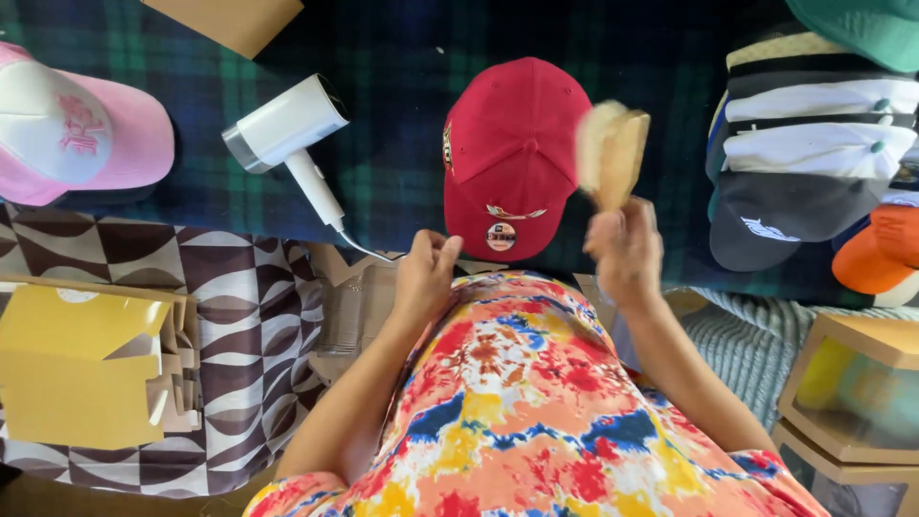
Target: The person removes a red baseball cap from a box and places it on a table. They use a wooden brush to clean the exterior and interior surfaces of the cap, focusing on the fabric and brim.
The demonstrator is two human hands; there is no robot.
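A red cap (pixel 512 153) lies flat on the dark plaid cloth (pixel 402 57), straight ahead of the person, its crown pointing away and its brim pointing back toward the body, so its long axis runs roughly front to back between the two hands. The left hand (pixel 424 271) sits at the near left corner of the brim, fingers curled in and pinched together at the brim's edge; it looks to be touching or just gripping that edge, though the exact contact is hard to make out. The right hand (pixel 624 251) is closed firmly around the handle of a wooden brush (pixel 613 151), which stands up and away from the fist, blurred, with its pale bristles turned left toward the cap. The brush head hangs just beside the cap's right side, near the crown, so the cap lies to the left of the brush and slightly forward of the right fist. A white hair dryer (pixel 287 134) rests well to the left of the cap, beyond the left hand, its cord trailing toward the body. A pink and white cap (pixel 77 129) lies at the far left, and a stack of caps (pixel 814 153) sits to the right of the brush.
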